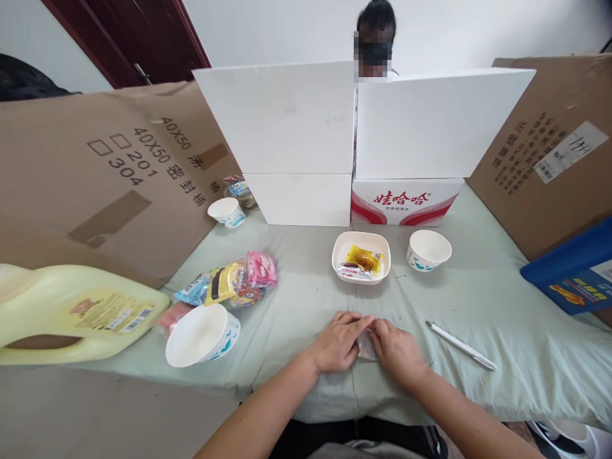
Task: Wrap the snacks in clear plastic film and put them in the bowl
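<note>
My left hand (338,343) and my right hand (398,350) meet on the pale green cloth (502,299) near the front edge. Both are closed around a small clear wrapper (366,345) held between them; what is inside it I cannot make out. Just beyond the hands stands a white rectangular dish (361,257) with a yellow packet (364,257) and a white-and-red packet (354,271) in it.
A white pen (461,345) lies to the right, a paper cup (428,249) beside the dish, another tipped cup (203,335) at left near a snack pile (231,284) and a yellow jug (71,313). White boxes (306,143) and cardboard sheets (109,172) wall the back. A person sits behind them.
</note>
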### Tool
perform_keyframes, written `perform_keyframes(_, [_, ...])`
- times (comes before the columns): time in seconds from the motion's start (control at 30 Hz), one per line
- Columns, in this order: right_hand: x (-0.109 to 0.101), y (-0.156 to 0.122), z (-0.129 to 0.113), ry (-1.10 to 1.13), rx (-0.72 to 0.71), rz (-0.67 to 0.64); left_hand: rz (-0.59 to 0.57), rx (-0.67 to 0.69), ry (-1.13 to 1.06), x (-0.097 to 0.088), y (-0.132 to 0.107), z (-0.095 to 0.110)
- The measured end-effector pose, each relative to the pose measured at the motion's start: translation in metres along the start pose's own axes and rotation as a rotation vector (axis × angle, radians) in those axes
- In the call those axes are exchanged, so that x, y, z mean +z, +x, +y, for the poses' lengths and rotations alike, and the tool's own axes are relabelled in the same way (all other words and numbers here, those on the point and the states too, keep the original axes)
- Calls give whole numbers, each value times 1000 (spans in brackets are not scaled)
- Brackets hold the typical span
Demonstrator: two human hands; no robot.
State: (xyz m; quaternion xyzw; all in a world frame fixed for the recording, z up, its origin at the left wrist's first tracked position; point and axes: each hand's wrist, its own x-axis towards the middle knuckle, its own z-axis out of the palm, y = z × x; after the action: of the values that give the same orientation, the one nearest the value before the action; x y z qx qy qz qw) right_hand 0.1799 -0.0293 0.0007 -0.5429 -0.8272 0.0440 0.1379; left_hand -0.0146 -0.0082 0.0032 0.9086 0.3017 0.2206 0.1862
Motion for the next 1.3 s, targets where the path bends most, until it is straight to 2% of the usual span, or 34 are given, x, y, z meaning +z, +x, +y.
perform_keyframes(0.13, [4,-1,-4,-63,12,23,294,-59,-37,2,-3,0])
perform_keyframes(0.2, [6,-2,-6,-82,22,31,370,-46,-37,1,-3,1])
perform_keyframes(0.27, [7,-2,-7,-80,34,43,319,47,-27,0,-3,3])
perform_keyframes(0.33, [8,-3,-7,-63,42,54,214,124,-19,0,-1,4])
perform_keyframes(0.5, [5,-3,2,-68,67,73,59,68,11,3,3,3])
perform_keyframes(0.63, [-9,-6,17,-139,127,203,34,38,15,3,5,2])
perform_keyframes(0.7, [-15,-11,19,-83,34,275,21,36,14,1,5,3])
perform_keyframes(0.77, [-17,-16,14,29,-140,250,15,37,15,0,5,4])
perform_keyframes(0.83, [-15,-22,6,130,-259,166,26,38,12,0,4,4])
perform_keyframes(0.9, [-10,-26,-1,181,-267,123,60,29,16,0,2,4])
perform_keyframes(1.07, [-1,-31,-3,198,-228,116,229,2,51,-1,-3,5])
perform_keyframes(1.13, [0,-31,-2,182,-217,115,198,42,50,-2,-2,6])
perform_keyframes(1.2, [-2,-31,0,159,-217,110,101,77,44,-2,0,8])
perform_keyframes(1.3, [-6,-30,0,136,-234,86,0,57,38,-2,3,8])
